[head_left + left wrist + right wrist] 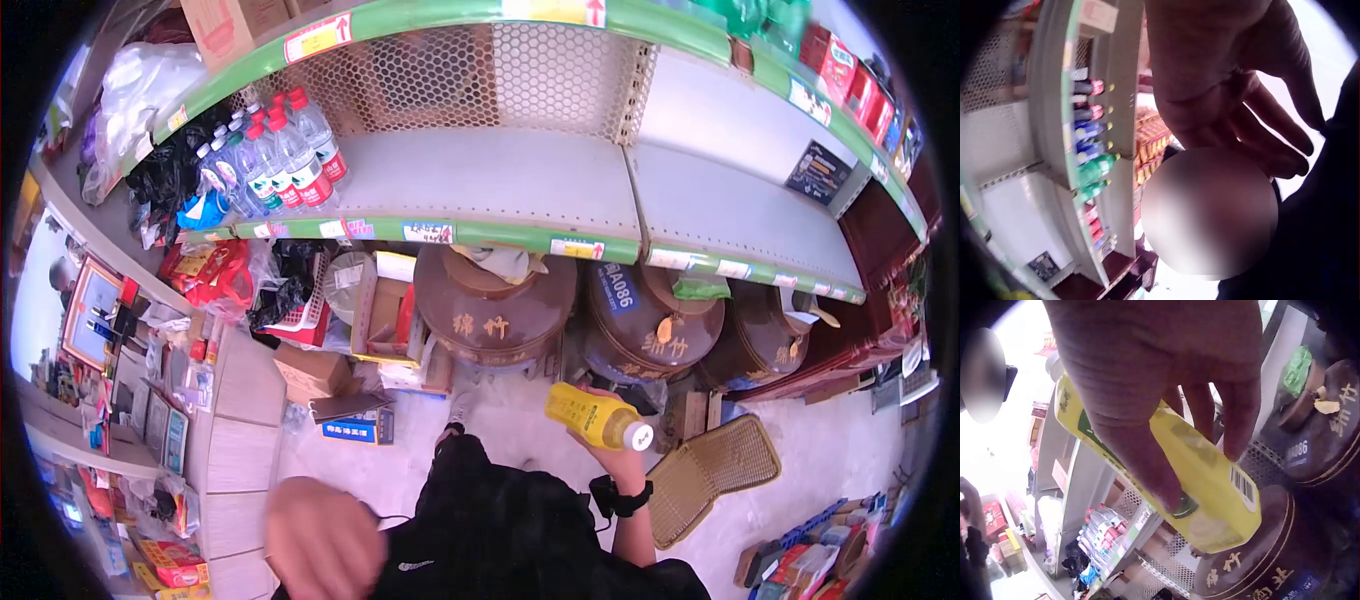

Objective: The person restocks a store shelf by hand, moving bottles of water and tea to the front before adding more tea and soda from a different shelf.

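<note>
A yellow bottle with a white cap [592,418] is gripped in the right hand [622,468], held tilted over the floor in front of the brown jars. In the right wrist view the right hand [1160,381] has its thumb and fingers round the yellow bottle [1210,487], with the barcode end facing away from the palm. The left hand [325,540], blurred in the head view, is low at the left beside the black clothing. In the left wrist view the left hand [1229,81] holds nothing, its fingers loosely bent.
A shelf [480,165] carries several red-capped water bottles [285,160] at its left end. Large brown jars [495,315] stand beneath it. Open cardboard boxes [310,372] lie on the floor at left, a woven rattan seat [715,475] at right. Shelving lines the left side.
</note>
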The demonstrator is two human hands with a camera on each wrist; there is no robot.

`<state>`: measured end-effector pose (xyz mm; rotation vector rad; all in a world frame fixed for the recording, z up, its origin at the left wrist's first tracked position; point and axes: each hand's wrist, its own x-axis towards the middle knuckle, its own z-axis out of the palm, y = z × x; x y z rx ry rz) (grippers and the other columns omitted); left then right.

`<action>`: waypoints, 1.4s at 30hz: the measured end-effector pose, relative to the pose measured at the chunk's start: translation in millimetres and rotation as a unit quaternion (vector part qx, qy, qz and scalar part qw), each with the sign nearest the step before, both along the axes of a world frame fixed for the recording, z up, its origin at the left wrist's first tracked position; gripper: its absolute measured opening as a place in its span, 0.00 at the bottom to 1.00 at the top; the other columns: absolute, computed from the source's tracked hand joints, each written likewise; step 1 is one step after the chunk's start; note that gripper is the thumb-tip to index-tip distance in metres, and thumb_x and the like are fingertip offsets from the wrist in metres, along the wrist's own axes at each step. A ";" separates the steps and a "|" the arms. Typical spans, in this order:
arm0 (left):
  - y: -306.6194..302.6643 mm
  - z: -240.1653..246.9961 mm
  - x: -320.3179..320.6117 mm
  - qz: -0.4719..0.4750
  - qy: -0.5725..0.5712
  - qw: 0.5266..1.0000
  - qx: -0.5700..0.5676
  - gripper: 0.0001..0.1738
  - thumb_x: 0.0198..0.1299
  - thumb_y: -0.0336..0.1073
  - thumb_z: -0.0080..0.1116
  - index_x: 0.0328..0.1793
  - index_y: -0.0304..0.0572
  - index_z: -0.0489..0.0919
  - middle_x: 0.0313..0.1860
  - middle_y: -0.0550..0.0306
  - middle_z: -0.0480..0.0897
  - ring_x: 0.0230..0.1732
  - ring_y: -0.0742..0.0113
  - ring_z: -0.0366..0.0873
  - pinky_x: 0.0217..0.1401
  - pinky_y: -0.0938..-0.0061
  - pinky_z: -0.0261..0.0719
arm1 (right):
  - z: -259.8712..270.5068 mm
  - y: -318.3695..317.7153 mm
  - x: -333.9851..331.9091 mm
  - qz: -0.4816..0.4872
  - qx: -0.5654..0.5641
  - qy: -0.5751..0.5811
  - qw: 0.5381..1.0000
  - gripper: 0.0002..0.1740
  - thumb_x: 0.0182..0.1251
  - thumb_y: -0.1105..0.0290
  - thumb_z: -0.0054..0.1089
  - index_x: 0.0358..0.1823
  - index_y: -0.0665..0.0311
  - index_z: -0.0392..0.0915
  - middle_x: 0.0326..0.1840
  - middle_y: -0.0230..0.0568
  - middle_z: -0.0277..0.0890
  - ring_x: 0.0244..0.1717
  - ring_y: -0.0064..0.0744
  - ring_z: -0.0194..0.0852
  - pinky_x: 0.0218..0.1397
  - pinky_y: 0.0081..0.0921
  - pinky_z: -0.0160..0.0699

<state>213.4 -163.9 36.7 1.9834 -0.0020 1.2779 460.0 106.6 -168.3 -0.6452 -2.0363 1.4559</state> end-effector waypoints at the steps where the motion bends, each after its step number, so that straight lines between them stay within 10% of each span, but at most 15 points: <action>1: 18.0 -14.5 -5.7 0.012 -0.004 1.000 -0.027 0.17 0.72 0.39 0.66 0.54 0.28 0.85 0.53 0.39 0.87 0.49 0.47 0.86 0.49 0.58 0.86 | 6.8 0.3 -14.3 0.006 0.009 -0.006 1.000 0.37 0.49 0.76 0.86 0.62 0.66 0.78 0.63 0.41 0.81 0.63 0.34 0.81 0.68 0.32 0.81; 5: 46.2 -33.8 -22.3 0.383 0.232 0.868 -0.215 0.15 0.62 0.35 0.72 0.55 0.47 0.89 0.53 0.49 0.87 0.52 0.50 0.85 0.55 0.61 0.84 | 35.8 -3.3 -82.0 0.032 0.012 0.033 0.999 0.41 0.50 0.80 0.83 0.66 0.63 0.69 0.66 0.44 0.79 0.67 0.36 0.79 0.69 0.34 0.81; 10: 80.7 -57.4 -84.4 0.656 0.305 0.682 -0.107 0.23 0.59 0.37 0.75 0.62 0.50 0.86 0.70 0.44 0.77 0.58 0.48 0.83 0.61 0.59 0.83 | 76.3 -2.2 -178.9 0.064 0.057 0.096 0.992 0.45 0.51 0.84 0.80 0.68 0.61 0.62 0.66 0.47 0.77 0.68 0.39 0.78 0.69 0.35 0.82; 22: 83.1 -88.3 -231.2 0.775 0.205 0.583 -0.128 0.40 0.61 0.36 0.70 0.80 0.42 0.69 0.79 0.34 0.63 0.73 0.35 0.72 0.69 0.53 0.79 | 142.1 -8.5 -410.5 0.085 0.125 0.106 0.983 0.21 0.62 0.73 0.77 0.57 0.65 0.83 0.56 0.39 0.87 0.57 0.33 0.86 0.62 0.35 0.83; 36: 71.3 -123.7 -309.9 0.793 0.195 0.530 -0.228 0.46 0.58 0.39 0.74 0.81 0.35 0.66 0.77 0.37 0.62 0.56 0.41 0.82 0.59 0.55 0.83 | 116.1 -23.8 -527.9 0.086 0.218 0.024 0.972 0.39 0.55 0.60 0.80 0.66 0.66 0.72 0.45 0.57 0.86 0.41 0.56 0.86 0.44 0.44 0.86; 42: 67.1 -123.6 -309.9 0.797 0.164 0.529 -0.239 0.40 0.58 0.37 0.73 0.77 0.35 0.71 0.75 0.39 0.65 0.53 0.46 0.82 0.58 0.58 0.83 | 115.2 -45.4 -528.7 0.050 0.192 -0.031 0.980 0.36 0.61 0.65 0.77 0.68 0.70 0.72 0.59 0.56 0.82 0.54 0.51 0.86 0.50 0.39 0.90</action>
